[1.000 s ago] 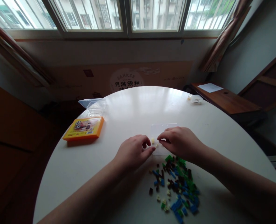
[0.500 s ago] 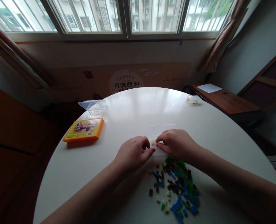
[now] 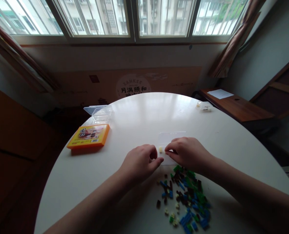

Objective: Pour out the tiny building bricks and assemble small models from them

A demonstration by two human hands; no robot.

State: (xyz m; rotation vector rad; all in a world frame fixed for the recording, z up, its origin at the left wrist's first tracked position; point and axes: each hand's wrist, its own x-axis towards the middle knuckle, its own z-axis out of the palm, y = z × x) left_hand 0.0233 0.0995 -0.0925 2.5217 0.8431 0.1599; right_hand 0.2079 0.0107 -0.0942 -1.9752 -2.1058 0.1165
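A clear plastic baseplate (image 3: pixel 172 136) lies on the round white table (image 3: pixel 139 120) in front of me. My left hand (image 3: pixel 139 162) has its fingers curled, thumb and forefinger pressing the plate's left edge. My right hand (image 3: pixel 185 152) is pinched beside a small pale yellow brick (image 3: pixel 160 149) that sits on the plate; whether the fingers grip the brick I cannot tell. A loose heap of small blue, green, brown and pale bricks (image 3: pixel 185 198) lies just below my right hand.
An orange box (image 3: pixel 89 136) lies at the table's left edge, with an open clear plastic case (image 3: pixel 99 113) behind it. A small clear bag (image 3: pixel 204 105) rests at the far right rim. A brown desk with a paper sheet (image 3: pixel 220 94) stands beyond.
My right hand's fingertips have slid slightly left toward the pale brick. The view has tilted a little. The left hand has barely moved.
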